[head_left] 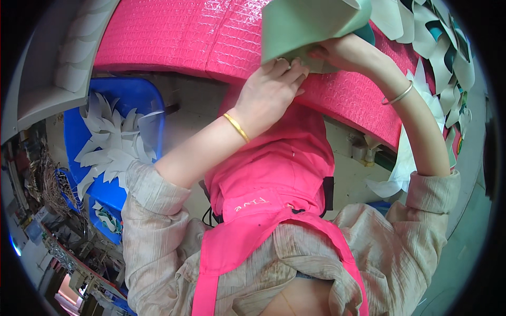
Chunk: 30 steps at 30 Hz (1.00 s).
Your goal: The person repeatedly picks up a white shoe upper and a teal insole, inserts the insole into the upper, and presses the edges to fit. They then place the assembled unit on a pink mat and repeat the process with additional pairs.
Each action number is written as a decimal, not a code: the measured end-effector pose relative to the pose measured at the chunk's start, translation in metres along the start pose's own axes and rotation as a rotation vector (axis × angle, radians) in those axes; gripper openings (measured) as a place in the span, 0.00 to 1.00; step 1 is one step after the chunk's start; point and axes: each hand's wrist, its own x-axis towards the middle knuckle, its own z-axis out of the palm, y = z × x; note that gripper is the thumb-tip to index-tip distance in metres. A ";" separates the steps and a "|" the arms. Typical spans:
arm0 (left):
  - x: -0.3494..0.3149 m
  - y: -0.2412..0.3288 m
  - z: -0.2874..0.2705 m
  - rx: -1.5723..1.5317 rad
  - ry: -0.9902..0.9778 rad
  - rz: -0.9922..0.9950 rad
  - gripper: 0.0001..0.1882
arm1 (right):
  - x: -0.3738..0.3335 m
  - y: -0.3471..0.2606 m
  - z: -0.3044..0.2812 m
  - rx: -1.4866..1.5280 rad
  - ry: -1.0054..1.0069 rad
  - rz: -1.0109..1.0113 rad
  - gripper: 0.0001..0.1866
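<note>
A curved, pale green sheet (pixel 311 29), smooth and flexible, rises over the pink-covered table at the top of the view. Along its lower edge, my left hand (pixel 269 94) has its fingers curled and pressed together at the material. My right hand (pixel 354 52) grips the sheet's lower right side, close to the left fingertips, with some of its fingers hidden by the sheet. A darker green surface shows at the sheet's right edge. Just beneath the sheet, between the hands, a small pale flap (pixel 319 66) is partly visible.
Shiny pink textured covering (pixel 158 37) spans the table. At left, a blue plastic chair (pixel 147 89) bears white leaf-shaped cutouts (pixel 113 137), near a grey shelf-like frame (pixel 52 105). Many white and teal curved pieces (pixel 443 47) hang at the table's right end, beside a white cloth-like sheet (pixel 408 152).
</note>
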 end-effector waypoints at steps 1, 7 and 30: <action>0.002 0.003 -0.001 -0.030 -0.022 -0.021 0.19 | 0.003 0.003 0.002 -0.005 -0.067 0.022 0.14; 0.007 0.006 0.009 -0.049 0.015 0.003 0.19 | 0.006 0.020 -0.014 0.076 -0.367 0.150 0.19; 0.001 0.012 -0.006 -0.230 -0.064 -0.180 0.22 | 0.009 0.030 -0.009 0.321 -0.235 0.019 0.24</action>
